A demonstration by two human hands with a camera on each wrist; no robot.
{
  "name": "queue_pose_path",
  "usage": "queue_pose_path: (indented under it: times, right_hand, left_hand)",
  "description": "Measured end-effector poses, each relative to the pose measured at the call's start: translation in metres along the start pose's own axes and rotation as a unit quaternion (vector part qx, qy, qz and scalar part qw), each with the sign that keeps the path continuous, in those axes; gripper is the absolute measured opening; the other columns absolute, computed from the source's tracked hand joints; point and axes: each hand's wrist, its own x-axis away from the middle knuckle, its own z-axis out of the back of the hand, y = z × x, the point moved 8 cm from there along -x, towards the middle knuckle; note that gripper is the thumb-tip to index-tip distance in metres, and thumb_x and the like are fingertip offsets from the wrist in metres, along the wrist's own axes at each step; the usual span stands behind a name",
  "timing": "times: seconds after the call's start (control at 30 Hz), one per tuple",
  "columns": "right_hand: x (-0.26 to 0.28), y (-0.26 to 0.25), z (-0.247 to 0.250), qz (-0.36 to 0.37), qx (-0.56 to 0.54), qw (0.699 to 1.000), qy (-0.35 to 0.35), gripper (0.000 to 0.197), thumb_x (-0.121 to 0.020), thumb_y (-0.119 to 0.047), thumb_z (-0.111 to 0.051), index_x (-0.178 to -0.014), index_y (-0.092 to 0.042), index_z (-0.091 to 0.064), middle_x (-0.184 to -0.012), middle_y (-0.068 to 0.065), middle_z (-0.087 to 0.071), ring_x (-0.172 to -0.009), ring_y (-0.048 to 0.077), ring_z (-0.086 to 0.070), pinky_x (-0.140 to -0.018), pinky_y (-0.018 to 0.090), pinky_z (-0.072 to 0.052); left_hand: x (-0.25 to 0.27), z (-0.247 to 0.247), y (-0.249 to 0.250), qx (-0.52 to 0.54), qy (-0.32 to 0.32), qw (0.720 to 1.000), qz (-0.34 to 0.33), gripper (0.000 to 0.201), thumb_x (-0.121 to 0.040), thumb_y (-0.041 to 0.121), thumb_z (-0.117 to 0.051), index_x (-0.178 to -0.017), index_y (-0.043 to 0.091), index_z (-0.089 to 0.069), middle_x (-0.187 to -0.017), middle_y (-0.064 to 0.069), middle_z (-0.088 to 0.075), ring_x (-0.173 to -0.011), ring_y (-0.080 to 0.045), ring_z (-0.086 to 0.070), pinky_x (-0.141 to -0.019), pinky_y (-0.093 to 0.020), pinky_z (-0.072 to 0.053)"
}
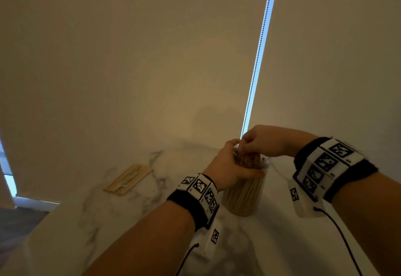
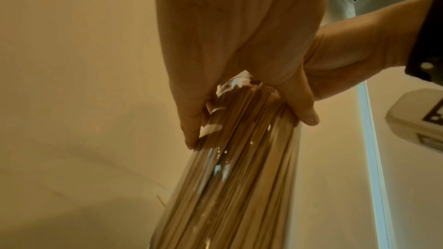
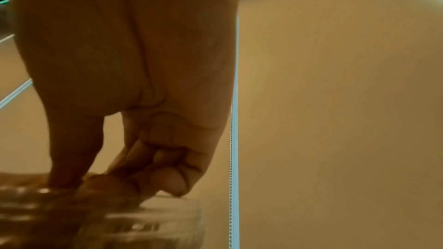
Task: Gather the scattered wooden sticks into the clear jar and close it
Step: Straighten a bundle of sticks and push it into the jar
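The clear jar [image 1: 245, 195] stands on the marble table [image 1: 130, 210], packed with upright wooden sticks [image 2: 239, 186]. My left hand [image 1: 236, 167] grips the jar just below its rim, thumb on one side and fingers on the other [image 2: 250, 120]. My right hand [image 1: 249, 148] hovers over the open mouth; its thumb and curled fingers [image 3: 115, 181] reach down and pinch at the stick tops inside the jar rim [image 3: 143, 222], which is blurred. A loose pile of flat wooden sticks [image 1: 128, 179] lies on the table to the left. No lid is visible.
The table's left edge drops to dark floor [image 1: 21, 221]. A wall and a roller blind with a bead chain [image 1: 258, 58] rise right behind the jar. One thin stray stick [image 2: 160, 201] lies near the jar's base.
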Motion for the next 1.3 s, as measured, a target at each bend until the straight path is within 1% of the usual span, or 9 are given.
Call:
queue_pose_path:
  times: [0.13,0.3,0.4,0.47,0.6,0.77,0.97,1.17,1.3]
  right_hand:
    - [0.003,-0.003,0.002,0.003,-0.007,0.998,0.068,0.030,-0.092,-0.035,-0.066,-0.064,-0.024,-0.065,-0.061,-0.009,-0.061,-0.059,0.005,-0.052,-0.055,0.019,-0.034]
    - [0.001,0.000,-0.015,-0.028,0.124,0.992,0.013,0.027,-0.100,-0.021,-0.051,-0.113,-0.024,-0.074,-0.105,0.000,-0.073,-0.090,0.017,-0.063,-0.081,0.025,-0.048]
    - [0.005,0.003,-0.003,-0.029,0.049,0.998,-0.005,0.031,-0.103,-0.040,-0.046,-0.113,-0.022,-0.070,-0.103,-0.002,-0.073,-0.093,0.016,-0.066,-0.086,0.029,-0.049]
    - [0.008,0.006,0.006,-0.021,-0.017,0.999,-0.021,0.029,-0.096,-0.048,-0.056,-0.105,-0.025,-0.072,-0.099,-0.005,-0.073,-0.090,0.013,-0.068,-0.081,0.029,-0.054]
    - [0.016,0.005,0.002,-0.015,0.020,0.996,-0.083,0.017,-0.085,-0.025,-0.071,-0.100,-0.031,-0.076,-0.097,-0.004,-0.071,-0.079,0.010,-0.060,-0.066,0.020,-0.047]
    - [0.011,0.004,0.004,-0.040,0.112,0.993,-0.012,0.021,-0.083,-0.014,-0.071,-0.102,-0.024,-0.074,-0.093,-0.008,-0.063,-0.078,0.008,-0.053,-0.061,0.018,-0.039]
    - [0.008,0.003,0.000,-0.046,0.202,0.972,0.111,0.021,-0.092,-0.011,-0.056,-0.103,-0.014,-0.073,-0.102,0.003,-0.070,-0.088,0.019,-0.064,-0.078,0.027,-0.053]
    - [0.002,-0.008,0.003,-0.031,0.088,0.987,0.134,0.011,-0.093,-0.024,-0.059,-0.087,-0.023,-0.069,-0.100,-0.001,-0.071,-0.085,0.015,-0.060,-0.073,0.024,-0.044]
    - [0.001,-0.001,-0.015,-0.037,0.063,0.994,0.080,0.013,-0.095,-0.028,-0.058,-0.090,-0.026,-0.070,-0.103,-0.002,-0.071,-0.088,0.014,-0.061,-0.074,0.023,-0.044]
  left_hand:
    - [-0.002,0.000,-0.002,-0.002,-0.003,1.000,-0.003,0.098,-0.062,0.029,-0.095,-0.140,0.027,-0.036,-0.124,0.008,-0.064,-0.111,-0.006,-0.063,-0.095,-0.030,-0.054]
    - [-0.004,-0.001,-0.003,-0.027,-0.017,0.999,0.008,0.110,-0.061,0.038,-0.093,-0.147,0.030,-0.025,-0.127,0.007,-0.063,-0.114,-0.010,-0.062,-0.101,-0.036,-0.051]
    - [-0.004,-0.001,-0.003,-0.022,-0.017,1.000,0.006,0.105,-0.062,0.032,-0.094,-0.145,0.025,-0.030,-0.125,0.008,-0.064,-0.113,-0.009,-0.063,-0.101,-0.036,-0.052]
    - [-0.004,0.000,-0.003,-0.022,-0.016,1.000,0.005,0.104,-0.063,0.030,-0.094,-0.145,0.023,-0.030,-0.125,0.008,-0.063,-0.113,-0.008,-0.062,-0.099,-0.033,-0.052]
    - [-0.004,0.000,-0.001,-0.034,-0.021,0.999,0.009,0.106,-0.067,0.028,-0.093,-0.147,0.025,-0.024,-0.126,0.006,-0.062,-0.109,-0.004,-0.061,-0.082,-0.014,-0.047]
    - [-0.004,-0.002,-0.001,-0.033,-0.023,0.999,0.009,0.108,-0.067,0.028,-0.092,-0.149,0.024,-0.022,-0.127,0.005,-0.063,-0.111,-0.008,-0.062,-0.084,-0.016,-0.046]
    - [-0.006,-0.004,-0.004,-0.021,-0.032,0.999,0.015,0.117,-0.059,0.037,-0.094,-0.149,0.029,-0.020,-0.128,0.005,-0.064,-0.115,-0.010,-0.063,-0.100,-0.032,-0.049]
    - [-0.008,-0.002,-0.008,-0.023,-0.026,0.999,0.025,0.117,-0.063,0.030,-0.094,-0.152,0.026,-0.018,-0.131,0.004,-0.062,-0.118,-0.011,-0.061,-0.103,-0.035,-0.049]
    - [0.008,-0.004,-0.005,0.002,-0.042,0.998,0.049,0.135,-0.073,0.027,-0.089,-0.156,0.025,0.018,-0.148,0.003,-0.048,-0.127,-0.006,-0.047,-0.105,-0.026,-0.037]
